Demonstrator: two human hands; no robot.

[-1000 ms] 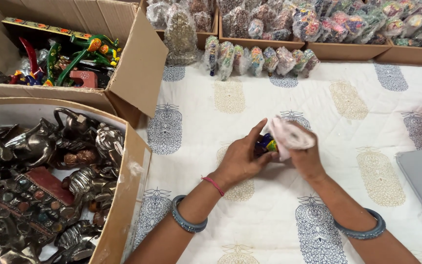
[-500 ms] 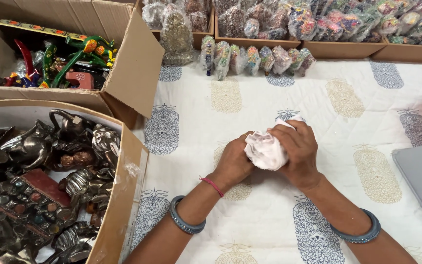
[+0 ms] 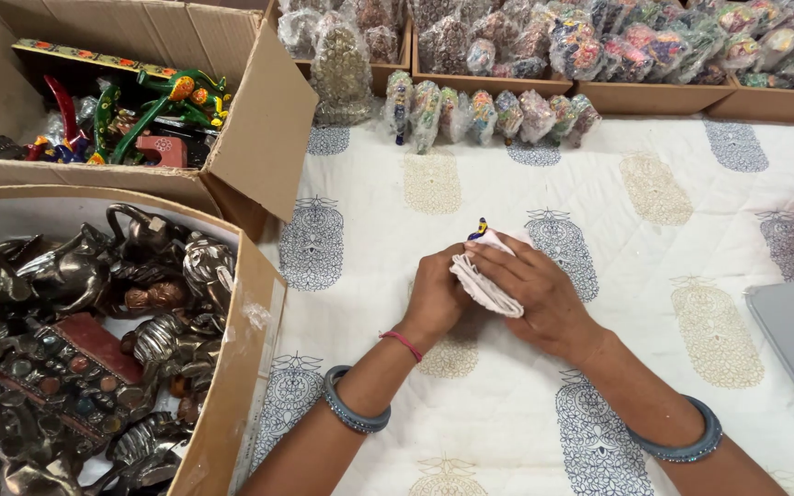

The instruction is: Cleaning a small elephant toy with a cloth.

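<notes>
Since half a second ago, both hands have rolled the bundle over: the white cloth (image 3: 487, 285) now sits flatter between them, and a small painted figurine (image 3: 480, 228) pokes out at its top. Her left hand (image 3: 436, 296) is curled tight around the wrapped piece from the side; her right hand (image 3: 533, 296) presses its fingers over the cloth, holding it shut. With that tip exposed and the wrap loose, I'd judge the figurine could slip out onto the printed sheet (image 3: 654, 202).
</notes>
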